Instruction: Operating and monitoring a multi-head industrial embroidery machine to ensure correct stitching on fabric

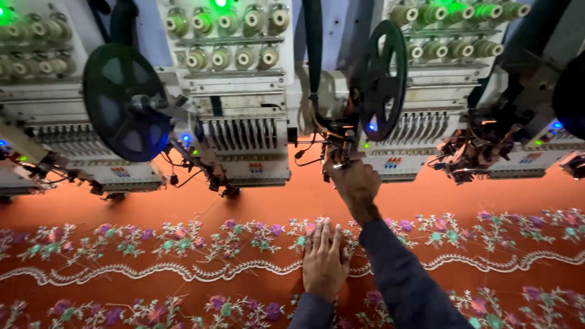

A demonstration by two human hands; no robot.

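The right hand (356, 183) reaches up, fingers pinched narrow at the small metal parts (341, 149) under the black reel (381, 79) (whether it grips thread, I cannot tell). The left hand (324, 259) lies flat, fingers spread, pressing the orange embroidered cloth (183, 207) below the machine head (244, 134). This looks like threading work; it calls for fine, steady fingers.

Open orange fabric (292, 198) lies before crowded embroidery heads (247, 143) and black reels (381, 79).

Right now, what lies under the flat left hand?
The left hand lies flat on orange fabric with embroidered flowers. The stitching directly beneath the palm is covered.
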